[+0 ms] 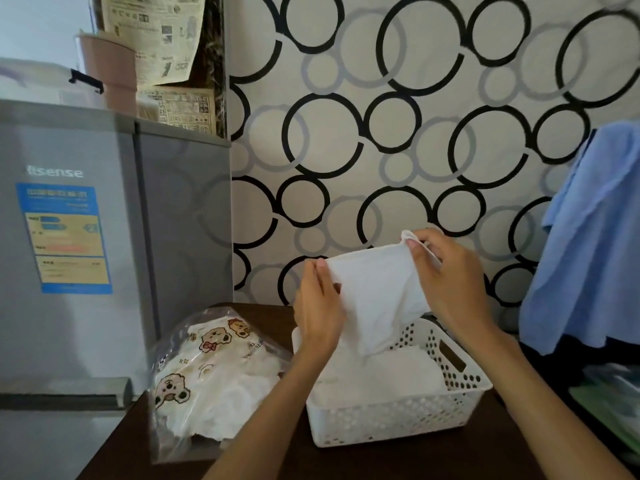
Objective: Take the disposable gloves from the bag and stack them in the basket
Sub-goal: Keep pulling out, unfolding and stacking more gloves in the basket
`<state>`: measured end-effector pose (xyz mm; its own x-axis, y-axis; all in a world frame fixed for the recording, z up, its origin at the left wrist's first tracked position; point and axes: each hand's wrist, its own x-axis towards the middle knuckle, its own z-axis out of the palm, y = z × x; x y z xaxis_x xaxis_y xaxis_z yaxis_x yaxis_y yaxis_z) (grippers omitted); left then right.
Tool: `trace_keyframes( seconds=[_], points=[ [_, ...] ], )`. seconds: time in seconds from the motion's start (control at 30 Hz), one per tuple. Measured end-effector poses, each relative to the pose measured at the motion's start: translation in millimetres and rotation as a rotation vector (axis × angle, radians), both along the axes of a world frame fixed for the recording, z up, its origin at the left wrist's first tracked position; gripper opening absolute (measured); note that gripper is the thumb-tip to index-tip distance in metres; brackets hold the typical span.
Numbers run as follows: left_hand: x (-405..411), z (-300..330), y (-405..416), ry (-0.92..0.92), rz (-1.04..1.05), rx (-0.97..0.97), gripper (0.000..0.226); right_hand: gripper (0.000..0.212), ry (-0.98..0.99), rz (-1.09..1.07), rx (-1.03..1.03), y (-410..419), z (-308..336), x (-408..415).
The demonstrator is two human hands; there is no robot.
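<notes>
I hold a white disposable glove [377, 292] spread out above the white perforated basket [398, 415]. My left hand [320, 306] pinches its left edge and my right hand [446, 275] pinches its upper right corner. The glove's lower end hangs down into the basket, where more white gloves [381, 372] lie stacked. Left of the basket lies the clear plastic bag [214, 372] with cartoon bear prints, holding more white gloves.
Basket and bag sit on a dark brown table [398, 462]. A grey fridge [86, 237] stands at the left against the table. A blue cloth [588, 244] hangs at the right, with green items [613, 396] below it. A circle-patterned wall is behind.
</notes>
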<state>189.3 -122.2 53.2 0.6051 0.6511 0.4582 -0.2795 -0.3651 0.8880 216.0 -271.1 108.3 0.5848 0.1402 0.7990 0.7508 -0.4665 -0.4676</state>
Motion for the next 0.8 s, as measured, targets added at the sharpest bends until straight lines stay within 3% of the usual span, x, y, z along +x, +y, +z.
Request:
trace_keyframes(
  seconds=[0.13,0.2,0.33,0.4,0.57,0.8],
  points=[
    [-11.3,0.2,18.7,0.028,0.180,0.269,0.031,0.023,0.049,0.027,-0.008,12.3,-16.4,-2.6],
    [-23.2,7.0,31.3,0.043,0.255,0.396,0.033,0.022,0.117,0.097,0.084,22.2,-21.2,-8.8],
    [-36.6,22.9,44.3,0.071,0.351,0.546,0.036,0.018,0.373,0.269,0.326,27.3,-28.7,-10.0],
    [-26.0,18.8,43.1,0.217,0.310,0.633,0.034,0.017,0.551,0.265,0.329,22.4,-42.1,1.9],
    [31.7,-27.2,33.2,0.664,0.013,0.805,0.034,0.022,0.722,-0.005,-0.110,-2.4,-93.3,54.0],
    [77.6,-55.6,21.8,0.814,-0.144,0.859,0.032,0.034,0.691,-0.219,-0.543,-27.8,-116.1,88.1]
  ],
)
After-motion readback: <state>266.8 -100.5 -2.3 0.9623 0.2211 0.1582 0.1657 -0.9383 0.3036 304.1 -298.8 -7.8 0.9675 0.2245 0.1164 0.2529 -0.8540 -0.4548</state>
